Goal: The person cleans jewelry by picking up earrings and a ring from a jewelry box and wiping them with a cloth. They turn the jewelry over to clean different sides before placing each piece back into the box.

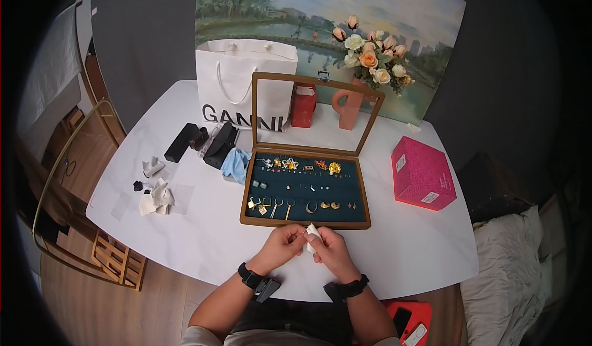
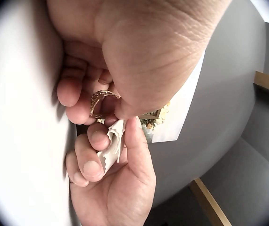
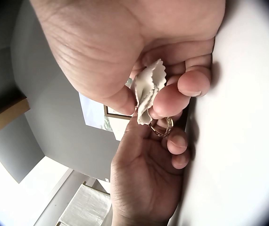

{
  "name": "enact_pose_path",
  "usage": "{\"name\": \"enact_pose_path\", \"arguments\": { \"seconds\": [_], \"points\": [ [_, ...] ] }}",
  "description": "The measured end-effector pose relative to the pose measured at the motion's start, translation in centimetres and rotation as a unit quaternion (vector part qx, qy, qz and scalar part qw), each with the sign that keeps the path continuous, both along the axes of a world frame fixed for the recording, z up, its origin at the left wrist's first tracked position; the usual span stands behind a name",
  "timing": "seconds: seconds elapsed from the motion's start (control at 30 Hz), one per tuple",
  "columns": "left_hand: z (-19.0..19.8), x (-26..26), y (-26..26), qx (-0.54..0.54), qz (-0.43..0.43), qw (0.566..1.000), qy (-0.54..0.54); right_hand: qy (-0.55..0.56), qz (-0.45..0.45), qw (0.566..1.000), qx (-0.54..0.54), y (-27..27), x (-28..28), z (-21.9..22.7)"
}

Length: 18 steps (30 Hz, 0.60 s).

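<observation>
White bag (image 1: 234, 96) seemingly reads "GANNI"; left hand (image 1: 279, 248) holds gold-coloured ring (image 2: 94, 104).

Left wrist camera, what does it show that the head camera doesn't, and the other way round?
Only the left wrist view clearly shows the gold ring, held in the left hand. Only the head view shows the pink box, the paper bag and the red box. Both show the two hands close together, with the white cloth held in the right hand.

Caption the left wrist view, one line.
Left hand pinches a gold-coloured ring; right hand holds a folded white cloth.
</observation>
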<state>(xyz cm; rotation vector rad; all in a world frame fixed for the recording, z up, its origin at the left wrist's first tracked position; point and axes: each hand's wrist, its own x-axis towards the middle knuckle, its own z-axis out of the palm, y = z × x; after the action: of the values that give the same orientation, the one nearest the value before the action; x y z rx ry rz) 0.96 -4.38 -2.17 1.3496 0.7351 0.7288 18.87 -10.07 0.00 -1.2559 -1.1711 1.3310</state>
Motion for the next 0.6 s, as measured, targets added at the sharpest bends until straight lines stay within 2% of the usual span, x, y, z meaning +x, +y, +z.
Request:
{"name": "enact_pose_path", "arguments": {
  "seconds": [0.6],
  "points": [
    [-0.07,-0.01,0.04,0.001,-0.001,1.000,0.007,-0.013,0.010,1.000,0.004,0.04,0.23,-0.34]
  ]
}}
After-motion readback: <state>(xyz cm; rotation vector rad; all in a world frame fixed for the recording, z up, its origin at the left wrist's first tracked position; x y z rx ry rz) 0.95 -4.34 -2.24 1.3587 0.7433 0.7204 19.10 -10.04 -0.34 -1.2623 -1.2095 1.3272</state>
